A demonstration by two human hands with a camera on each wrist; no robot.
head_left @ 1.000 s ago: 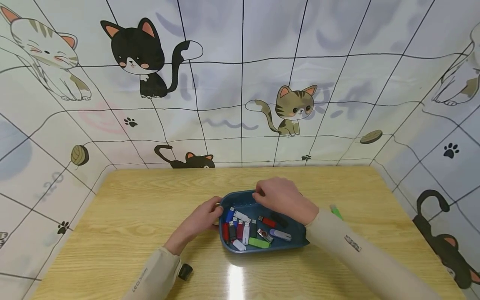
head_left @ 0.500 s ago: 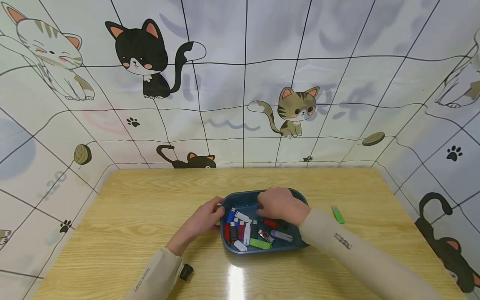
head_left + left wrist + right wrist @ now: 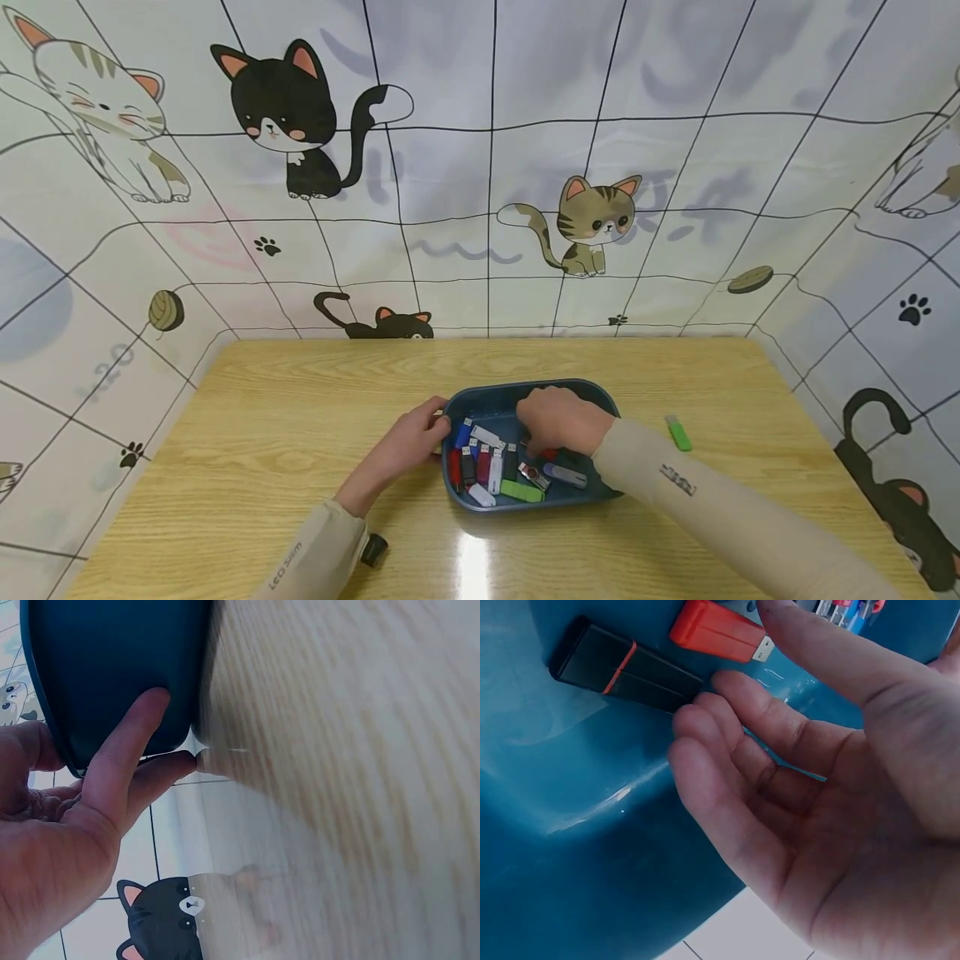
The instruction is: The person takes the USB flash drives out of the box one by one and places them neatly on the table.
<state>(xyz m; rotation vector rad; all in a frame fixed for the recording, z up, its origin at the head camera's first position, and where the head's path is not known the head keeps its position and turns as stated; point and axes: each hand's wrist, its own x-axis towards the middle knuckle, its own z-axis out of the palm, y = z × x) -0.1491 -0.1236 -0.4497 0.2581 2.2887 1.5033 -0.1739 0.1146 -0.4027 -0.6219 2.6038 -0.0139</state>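
A dark blue tray (image 3: 517, 507) holds several USB sticks, most of them grouped toward its left half, with a green USB stick (image 3: 522, 492) along the front. At the left end, my left hand (image 3: 405, 440) grips the rim; in the left wrist view its fingers lie against the outer wall (image 3: 112, 667) and the thumb goes over the edge. My right hand (image 3: 564, 420) is inside the tray, fingers loosely bent and apart from the thumb, holding nothing. The right wrist view has a black USB stick (image 3: 622, 669) by its fingertips and a red USB stick (image 3: 714, 630) between finger and thumb tips.
A light green USB stick (image 3: 678, 433) lies on the wooden table (image 3: 300, 392) to the right of the tray. Cat-printed cloth (image 3: 442, 183) walls off the back and both sides. A small black device (image 3: 373, 550) sits at my left wrist.
My right hand has come down from the tray's back rim, forward and into it, over the red USB stick. The left hand keeps its grip on the rim.
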